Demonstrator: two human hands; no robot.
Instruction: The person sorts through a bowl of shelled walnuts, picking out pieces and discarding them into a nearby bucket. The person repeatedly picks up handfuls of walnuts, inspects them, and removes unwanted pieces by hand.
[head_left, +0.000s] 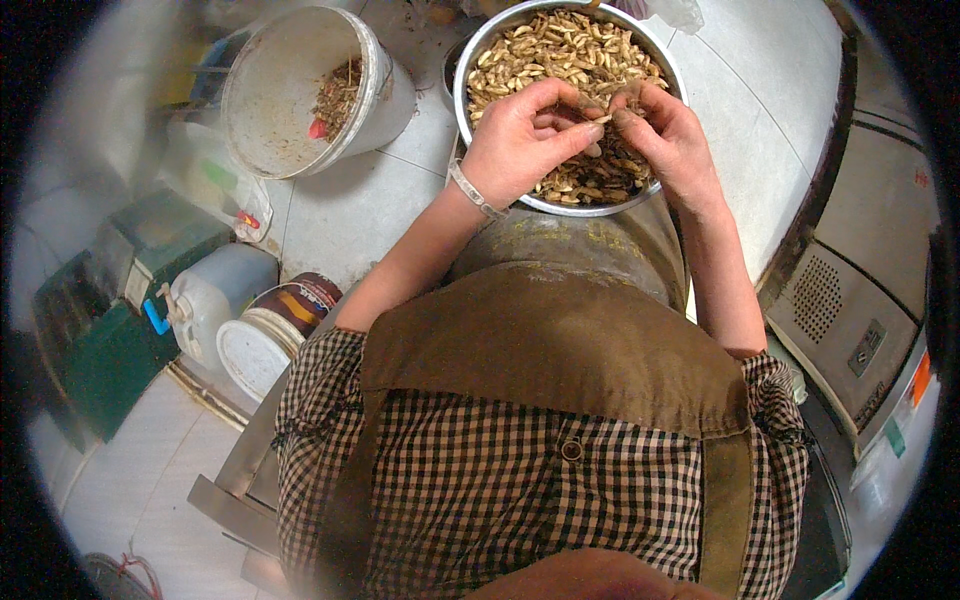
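Note:
In front of me a round metal basin (679, 71) holds a heap of small, pale brown, tapered plant pieces (555, 56), bulb-like or root-like; their exact kind is unclear. Darker, dirtier pieces (592, 180) lie at its near side. Over the heap, my left hand (525, 127) pinches one small pale piece (604, 118) between thumb and forefinger. My right hand (667, 131) meets it from the other side, thumb and forefinger closed at the piece's end. Soil darkens the fingertips of both hands. The curled fingers hide part of the heap.
Left of the basin, a white plastic bucket (292, 45) leans, with brown plant scraps (337, 97) inside. Farther left stand a translucent jerrycan (225, 281) with a blue tap and a lidded tub (251, 360). A beige appliance (847, 292) stands at right. My brown apron (555, 337) covers my lap.

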